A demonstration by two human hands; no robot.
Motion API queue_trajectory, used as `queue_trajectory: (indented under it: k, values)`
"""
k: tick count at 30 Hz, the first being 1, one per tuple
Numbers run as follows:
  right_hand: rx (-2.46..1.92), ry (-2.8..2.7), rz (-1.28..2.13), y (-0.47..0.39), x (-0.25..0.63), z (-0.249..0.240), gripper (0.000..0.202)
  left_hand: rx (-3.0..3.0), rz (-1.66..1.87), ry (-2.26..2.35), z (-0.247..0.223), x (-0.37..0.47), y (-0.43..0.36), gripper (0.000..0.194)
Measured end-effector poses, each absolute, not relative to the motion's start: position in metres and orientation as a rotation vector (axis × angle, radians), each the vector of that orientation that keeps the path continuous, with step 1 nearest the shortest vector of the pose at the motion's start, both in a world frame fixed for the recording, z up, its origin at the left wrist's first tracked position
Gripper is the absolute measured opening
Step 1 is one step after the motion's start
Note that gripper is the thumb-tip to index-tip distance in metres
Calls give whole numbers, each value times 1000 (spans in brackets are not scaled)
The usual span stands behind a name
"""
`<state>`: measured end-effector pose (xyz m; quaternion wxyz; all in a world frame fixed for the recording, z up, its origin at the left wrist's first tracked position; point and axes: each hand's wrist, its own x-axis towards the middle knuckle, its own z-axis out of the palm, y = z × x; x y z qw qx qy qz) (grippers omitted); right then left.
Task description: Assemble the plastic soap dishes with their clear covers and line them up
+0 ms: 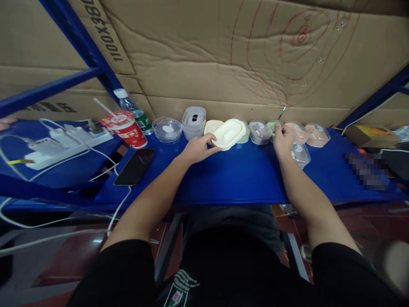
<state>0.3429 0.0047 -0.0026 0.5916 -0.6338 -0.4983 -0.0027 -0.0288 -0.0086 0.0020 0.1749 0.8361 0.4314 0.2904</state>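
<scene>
My left hand [202,148] pinches the left end of a cream oval tray-like piece [229,133], tilted above the blue table [230,179]. Behind it sit another cream piece [212,126] and a green container, partly covered. In my right hand [283,137], closed fingers hold a thin slender stick [281,113] that points up. Around that hand stand a grey lidded container [259,132], a green one mostly hidden, and two pinkish lidded containers [317,134]. A clear lidded container [300,155] is just beside my right wrist.
Clear bowls [167,129] and stacked translucent containers [194,121] stand left of centre. Further left are a red cup [125,129] with a straw, a bottle [140,115], a phone [134,166] and a cabled power strip [68,147]. Cardboard [198,55] rises behind the table.
</scene>
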Motion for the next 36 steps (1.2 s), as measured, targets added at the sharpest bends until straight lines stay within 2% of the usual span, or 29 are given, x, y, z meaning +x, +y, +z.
queue_trajectory:
  k: [6, 11, 14, 17, 21, 24, 26, 30, 32, 36]
  values:
    - [-1367, -1459, 79, -15, 316, 3, 53, 2497, 388, 1103, 5, -19, -16, 37]
    - [-1370, -2241, 376, -41, 278, 5, 36, 2515, 250, 1195, 0, -16, -12, 29]
    - [-1367, -2467, 441, -47, 268, 6, 45, 2494, 332, 1259, 0, -19, -10, 30]
    - [-1408, -2470, 447, -47, 268, 8, 44, 2424, 515, 1396, 3, -22, -9, 36]
    - [-1476, -2442, 435, -45, 275, 10, 44, 2267, 909, 1625, 6, -30, -4, 58]
    - [-1483, -2447, 437, -45, 277, 10, 44, 2141, 1074, 1759, 5, -41, 6, 68]
    - [-1484, -2452, 432, -45, 277, 9, 44, 2095, 1088, 1804, 2, -49, 14, 60]
    - [-1480, -2454, 432, -45, 276, 10, 44, 2059, 1108, 1806, -8, -60, 29, 26]
    - [-1476, -2456, 437, -46, 277, 10, 44, 2029, 1169, 1778, -12, -61, 33, 20]
    - [-1469, -2460, 442, -46, 278, 10, 44, 1977, 1312, 1731, -13, -58, 34, 19]
